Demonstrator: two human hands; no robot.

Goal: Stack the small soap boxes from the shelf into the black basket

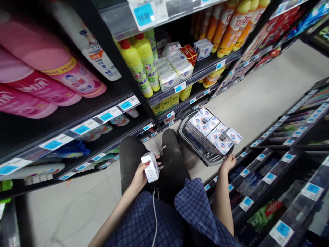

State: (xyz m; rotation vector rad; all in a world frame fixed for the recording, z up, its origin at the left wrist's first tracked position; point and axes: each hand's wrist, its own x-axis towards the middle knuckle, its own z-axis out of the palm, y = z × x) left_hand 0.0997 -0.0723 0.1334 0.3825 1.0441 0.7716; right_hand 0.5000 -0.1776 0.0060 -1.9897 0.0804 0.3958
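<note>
My left hand (141,173) is closed around a small white and blue soap box (152,171), held upright over my lap between my knees. At the near right corner of a dark grey shopping basket (215,158), my right hand (228,162) has its fingers closed on the edge; whether this is the rim or the handle I cannot tell. Several similar soap boxes (212,124) lie in rows in the basket, and one box (233,136) sits tilted on top at the right. The basket stands on the floor, ahead and to the right of my knees.
Stacked soap boxes (169,73) and a red box (189,54) share a shelf with yellow-green bottles (140,63) and orange bottles (230,29). Large pink bottles (51,65) fill the left shelf. A low toothpaste shelf (267,178) borders the aisle floor (254,89) on the right.
</note>
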